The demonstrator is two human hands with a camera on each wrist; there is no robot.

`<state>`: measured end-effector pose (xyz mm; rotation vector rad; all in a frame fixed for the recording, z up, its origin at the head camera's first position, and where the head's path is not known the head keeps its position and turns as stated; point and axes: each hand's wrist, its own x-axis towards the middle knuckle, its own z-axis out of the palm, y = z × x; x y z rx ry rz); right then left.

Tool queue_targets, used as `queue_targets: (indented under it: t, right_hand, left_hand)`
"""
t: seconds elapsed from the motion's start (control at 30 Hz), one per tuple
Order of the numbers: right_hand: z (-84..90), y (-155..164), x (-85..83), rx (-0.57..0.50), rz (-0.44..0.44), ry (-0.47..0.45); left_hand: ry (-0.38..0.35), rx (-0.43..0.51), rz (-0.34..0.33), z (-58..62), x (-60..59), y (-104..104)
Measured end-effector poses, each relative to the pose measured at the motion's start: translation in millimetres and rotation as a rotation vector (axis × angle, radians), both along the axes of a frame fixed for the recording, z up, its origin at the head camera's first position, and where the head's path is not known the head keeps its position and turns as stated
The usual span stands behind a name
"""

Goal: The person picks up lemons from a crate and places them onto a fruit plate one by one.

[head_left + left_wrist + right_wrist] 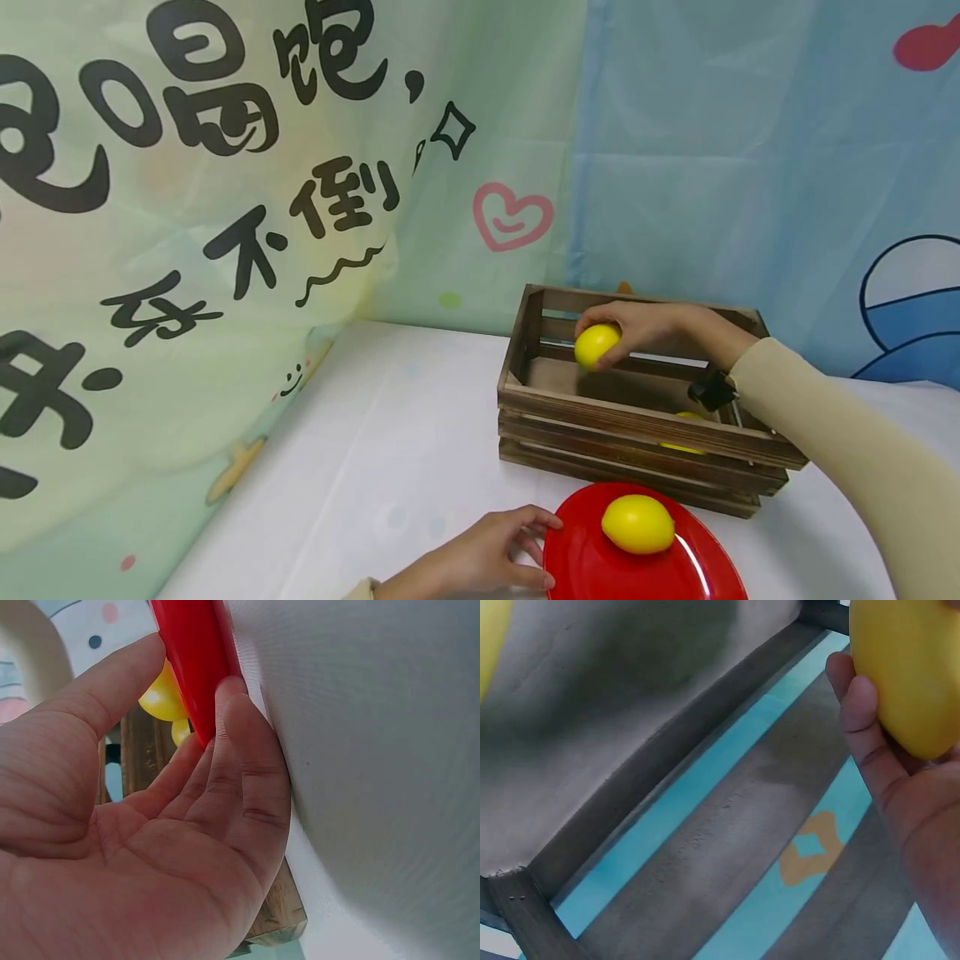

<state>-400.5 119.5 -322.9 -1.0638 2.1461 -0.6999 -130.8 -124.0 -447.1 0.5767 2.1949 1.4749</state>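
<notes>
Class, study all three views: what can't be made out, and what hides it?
Head view: much of the lemon lying inside is hidden by the front of the wooden crate.
Head view: the near part of the red plate is cut off by the bottom edge.
Left wrist view: the plate's lemon is partly covered by the left hand.
Right wrist view: the held lemon is cut off by the top and right edges.

Green and blue printed backdrop, white tabletop, seemingly cloth-covered
</notes>
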Motion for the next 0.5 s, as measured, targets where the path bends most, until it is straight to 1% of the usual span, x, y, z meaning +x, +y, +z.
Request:
queue_targets:
  t: [0.17,0.3,0.4,0.5]
  right_hand:
    - [9.5,0,6.2,0.006,-0.029,0.132]
    - [18.8,1,8.4,-0.037,-0.024,0.212]
    - [25.1,2,9.9,-0.061,-0.034,0.232]
    - [30.8,3,14.5,-0.075,-0.073,0.214]
  left_hand:
    - [-0.002,-0.001,-0.009,1.0,0.7,1]
    - [0.018,-0.015,-0.009,2.0,-0.7,1]
    - [0.010,-0.021,-0.001,1.7,-1.1,1]
    - [-0.001,-0.020,0.005,0.4,-0.2,1]
